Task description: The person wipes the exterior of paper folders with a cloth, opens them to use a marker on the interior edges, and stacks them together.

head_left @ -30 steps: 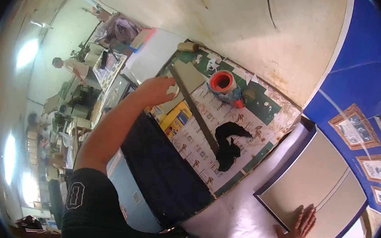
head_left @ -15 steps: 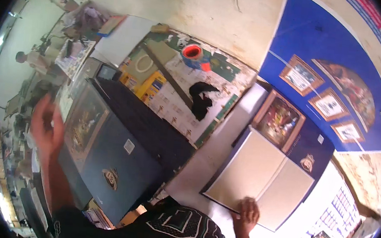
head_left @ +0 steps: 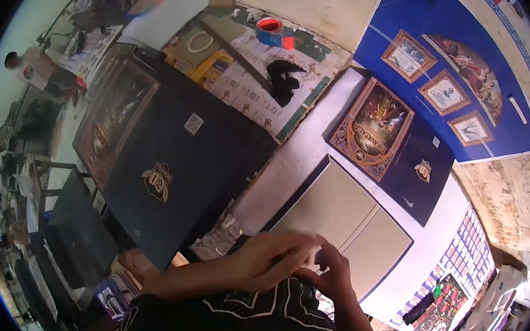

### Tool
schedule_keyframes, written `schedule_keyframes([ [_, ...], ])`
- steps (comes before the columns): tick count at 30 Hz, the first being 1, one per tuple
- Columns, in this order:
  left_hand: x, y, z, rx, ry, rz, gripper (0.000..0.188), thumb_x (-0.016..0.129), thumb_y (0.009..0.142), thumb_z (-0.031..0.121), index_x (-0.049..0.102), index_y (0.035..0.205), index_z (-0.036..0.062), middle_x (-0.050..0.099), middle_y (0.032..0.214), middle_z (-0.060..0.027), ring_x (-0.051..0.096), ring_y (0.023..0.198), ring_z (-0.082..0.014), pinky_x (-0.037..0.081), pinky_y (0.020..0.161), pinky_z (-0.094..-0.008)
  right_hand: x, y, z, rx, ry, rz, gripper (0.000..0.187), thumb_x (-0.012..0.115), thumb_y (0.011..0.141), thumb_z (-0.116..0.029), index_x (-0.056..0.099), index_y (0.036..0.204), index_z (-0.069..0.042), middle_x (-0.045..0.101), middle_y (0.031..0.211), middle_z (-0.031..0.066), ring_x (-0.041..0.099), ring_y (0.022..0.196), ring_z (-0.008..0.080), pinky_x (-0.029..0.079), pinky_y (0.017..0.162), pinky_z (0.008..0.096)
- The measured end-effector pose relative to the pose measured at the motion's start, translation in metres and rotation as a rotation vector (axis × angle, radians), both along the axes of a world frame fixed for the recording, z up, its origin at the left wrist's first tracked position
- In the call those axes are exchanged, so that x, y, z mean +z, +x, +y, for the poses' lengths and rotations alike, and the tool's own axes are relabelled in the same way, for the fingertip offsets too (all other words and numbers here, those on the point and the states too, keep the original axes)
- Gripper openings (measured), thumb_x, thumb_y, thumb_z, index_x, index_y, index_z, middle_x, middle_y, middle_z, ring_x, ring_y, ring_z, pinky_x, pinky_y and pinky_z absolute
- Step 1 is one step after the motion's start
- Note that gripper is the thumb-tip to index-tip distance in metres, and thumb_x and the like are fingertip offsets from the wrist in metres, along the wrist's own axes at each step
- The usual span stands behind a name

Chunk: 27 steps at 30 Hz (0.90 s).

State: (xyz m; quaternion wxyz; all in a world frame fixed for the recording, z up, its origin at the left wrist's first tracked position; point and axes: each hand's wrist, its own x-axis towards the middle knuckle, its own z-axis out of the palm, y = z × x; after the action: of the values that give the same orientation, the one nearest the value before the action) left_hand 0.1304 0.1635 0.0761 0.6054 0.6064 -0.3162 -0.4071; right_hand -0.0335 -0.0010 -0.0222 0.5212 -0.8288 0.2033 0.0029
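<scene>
My left hand [head_left: 276, 264] and my right hand [head_left: 331, 271] meet in front of my chest, close together over the near edge of a beige board with dark edges [head_left: 324, 203]. The left hand's fingers stretch towards the right hand and are slightly blurred. On the right, thumb and fingers are bent but apart. A pale patch shows between the hands; I cannot make out what it is. Beyond the board lies a dark blue printed cover [head_left: 411, 164] with an ornate framed picture. Another large dark blue cover [head_left: 199, 163] with a gold emblem lies at my left.
A worktop [head_left: 247, 82] at the back holds a red and blue tape roll [head_left: 270, 32], a long ruler [head_left: 237, 49] and a black cloth [head_left: 283, 82]. A blue poster [head_left: 392, 13] stands against the wall. At the far left is another person [head_left: 43, 70].
My left hand has come down from the far left to my right hand, which has left the board's edge. The board lies nearer me, showing more of the printed cover. The view has shifted.
</scene>
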Motion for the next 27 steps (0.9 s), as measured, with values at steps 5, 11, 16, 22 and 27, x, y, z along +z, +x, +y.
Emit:
schedule_keyframes([
  [5, -0.084, -0.05, -0.04, 0.187, -0.091, -0.219, 0.031, 0.051, 0.101, 0.017, 0.055, 0.128, 0.0014, 0.064, 0.112, -0.0154, 0.059, 0.105, -0.0293, 0.043, 0.092, -0.04, -0.005, 0.009, -0.004, 0.241, -0.13, -0.113, 0.041, 0.079, 0.076, -0.021, 0.063, 0.112, -0.008, 0.066, 0.082, 0.0092, 0.067, 0.072, 0.0288, 0.054, 0.064, 0.0387],
  [11, -0.162, -0.054, -0.073, 0.09, 0.035, -0.553, 0.066, 0.046, 0.1, 0.049, 0.036, 0.145, 0.0008, 0.036, 0.152, -0.0207, 0.038, 0.138, -0.0335, 0.028, 0.111, -0.0452, -0.046, -0.023, -0.045, 0.128, 0.046, 0.091, 0.024, 0.072, 0.079, -0.012, 0.064, 0.101, -0.005, 0.067, 0.089, 0.0088, 0.066, 0.074, 0.0224, 0.053, 0.065, 0.0344],
  [16, -0.244, -0.019, -0.098, 0.114, 0.708, -1.131, 0.085, 0.053, 0.091, 0.06, 0.033, 0.149, 0.0014, 0.027, 0.157, -0.0209, 0.025, 0.146, -0.0355, 0.019, 0.116, -0.054, -0.097, -0.029, -0.136, -0.367, 0.596, -0.375, 0.019, 0.062, 0.091, -0.016, 0.051, 0.095, -0.001, 0.057, 0.077, 0.0081, 0.058, 0.065, 0.0147, 0.05, 0.055, 0.0289],
  [22, -0.241, -0.055, -0.069, 0.133, 0.825, -0.989, 0.087, 0.058, 0.088, 0.06, 0.035, 0.148, 0.0017, 0.025, 0.159, -0.0174, 0.026, 0.147, -0.0321, 0.016, 0.117, -0.056, -0.116, 0.033, -0.181, -0.345, 1.032, -0.487, 0.031, 0.069, 0.087, -0.02, 0.06, 0.11, -0.002, 0.062, 0.081, 0.0068, 0.061, 0.067, 0.0168, 0.049, 0.056, 0.0294],
  [27, -0.243, -0.059, -0.058, 0.221, 0.79, -1.001, 0.088, 0.059, 0.087, 0.06, 0.035, 0.148, 0.0016, 0.028, 0.158, -0.0173, 0.029, 0.145, -0.0325, 0.017, 0.117, -0.0559, -0.129, 0.083, -0.17, -0.111, 1.106, -0.373, 0.022, 0.062, 0.092, -0.016, 0.06, 0.107, 0.0, 0.062, 0.08, 0.0119, 0.057, 0.062, 0.0186, 0.045, 0.059, 0.0301],
])
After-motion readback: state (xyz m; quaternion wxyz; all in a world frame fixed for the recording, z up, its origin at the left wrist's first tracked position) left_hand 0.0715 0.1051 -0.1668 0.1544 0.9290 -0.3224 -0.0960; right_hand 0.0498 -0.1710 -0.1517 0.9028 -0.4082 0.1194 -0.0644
